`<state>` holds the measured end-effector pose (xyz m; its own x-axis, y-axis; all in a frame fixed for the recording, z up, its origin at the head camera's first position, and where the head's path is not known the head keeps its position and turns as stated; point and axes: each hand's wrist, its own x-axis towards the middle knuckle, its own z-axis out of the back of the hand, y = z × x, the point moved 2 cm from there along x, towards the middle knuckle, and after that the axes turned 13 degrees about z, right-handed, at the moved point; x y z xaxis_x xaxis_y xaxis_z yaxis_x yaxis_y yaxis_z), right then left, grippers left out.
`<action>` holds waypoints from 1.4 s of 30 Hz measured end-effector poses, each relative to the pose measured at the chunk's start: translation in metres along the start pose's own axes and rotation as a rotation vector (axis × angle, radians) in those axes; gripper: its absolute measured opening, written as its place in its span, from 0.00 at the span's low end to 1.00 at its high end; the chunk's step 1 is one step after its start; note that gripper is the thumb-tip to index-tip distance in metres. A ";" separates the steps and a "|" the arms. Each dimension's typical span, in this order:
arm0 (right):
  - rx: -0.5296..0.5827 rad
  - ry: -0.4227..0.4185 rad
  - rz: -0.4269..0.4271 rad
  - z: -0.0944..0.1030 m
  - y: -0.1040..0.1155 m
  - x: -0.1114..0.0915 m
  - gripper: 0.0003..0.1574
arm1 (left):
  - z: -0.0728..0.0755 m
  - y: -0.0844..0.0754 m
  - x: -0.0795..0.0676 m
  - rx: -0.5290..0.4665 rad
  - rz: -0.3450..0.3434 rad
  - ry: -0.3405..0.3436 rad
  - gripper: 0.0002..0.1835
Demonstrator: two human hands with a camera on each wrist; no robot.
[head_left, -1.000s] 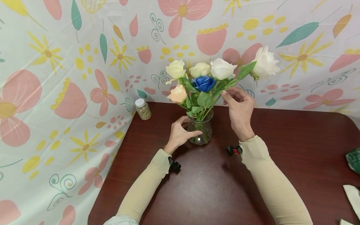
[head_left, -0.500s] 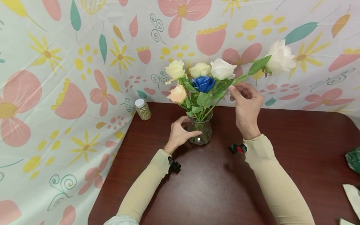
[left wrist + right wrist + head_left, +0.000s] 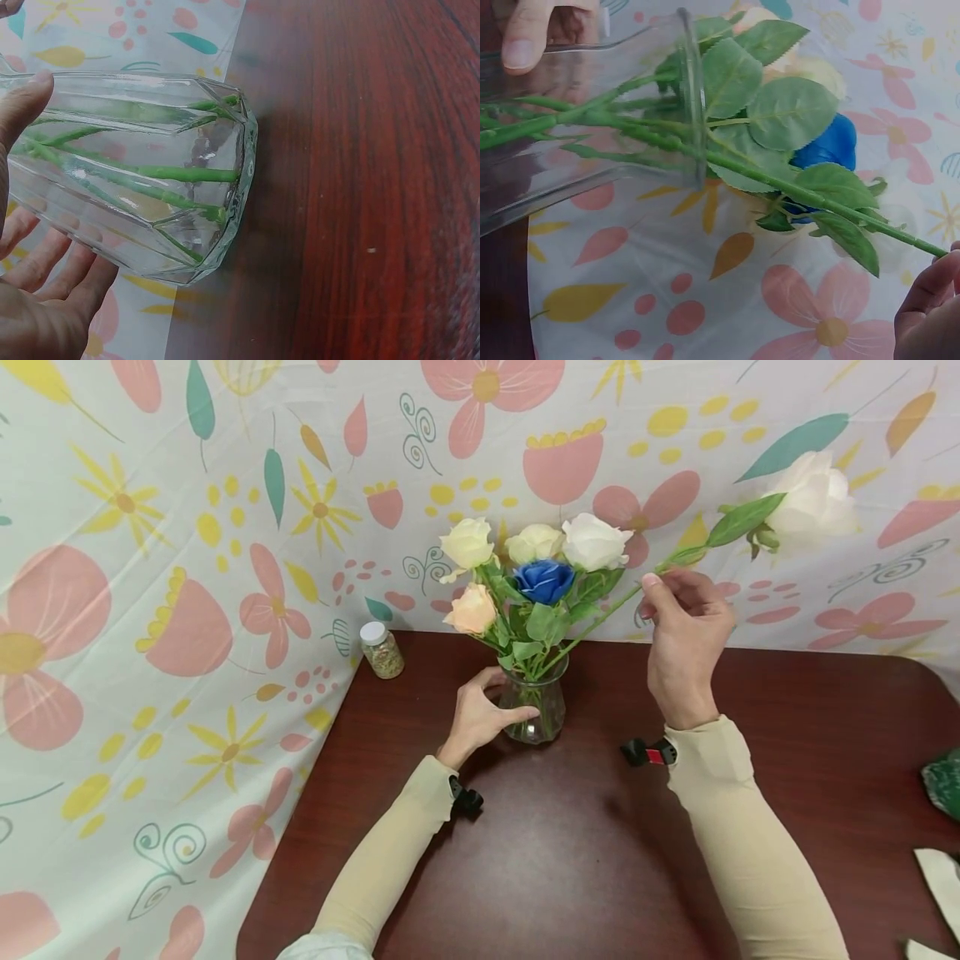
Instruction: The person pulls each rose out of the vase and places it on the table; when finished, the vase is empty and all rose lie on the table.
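Note:
A clear glass vase (image 3: 551,714) stands on the table, and my left hand (image 3: 483,714) grips its side with the thumb across the front. In the left wrist view, green stems (image 3: 187,174) show through the glass near its base. Out to the right, my right hand (image 3: 688,639) pinches the stem of a white rose (image 3: 813,502), which slants up from the vase mouth; its stem (image 3: 825,201) still passes inside the rim. A blue rose (image 3: 545,582), a peach rose (image 3: 474,610), another white rose (image 3: 596,542) and two cream roses (image 3: 468,543) stand in the vase.
A small white-lidded jar (image 3: 382,652) stands at the table's back left. Floral cloth (image 3: 285,410) hangs behind and to the left. A dark green object (image 3: 943,785) and pale pieces (image 3: 937,877) lie at the right edge of the brown table (image 3: 540,860).
My right hand has moved right and slightly up, drawing the white rose with it, so the bloom now leans farther from the others. My left hand stays on the vase.

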<state>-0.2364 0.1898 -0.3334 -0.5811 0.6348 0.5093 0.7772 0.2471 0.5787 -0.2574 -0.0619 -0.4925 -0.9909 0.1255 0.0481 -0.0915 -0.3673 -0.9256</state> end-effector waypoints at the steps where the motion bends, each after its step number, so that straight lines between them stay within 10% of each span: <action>1: 0.006 -0.008 -0.001 0.000 0.001 0.001 0.07 | 0.000 0.000 0.000 0.001 -0.001 -0.001 0.36; 29: 0.154 -0.204 -0.007 0.031 0.042 0.038 0.12 | 0.000 0.001 0.000 0.001 0.006 0.010 0.35; 42: -0.058 -0.201 -0.003 0.083 0.039 0.044 0.09 | 0.000 -0.001 0.001 0.022 -0.006 -0.008 0.36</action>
<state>-0.2112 0.2882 -0.3412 -0.5192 0.7686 0.3738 0.7567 0.2101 0.6191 -0.2586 -0.0613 -0.4921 -0.9912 0.1199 0.0565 -0.0990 -0.3867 -0.9169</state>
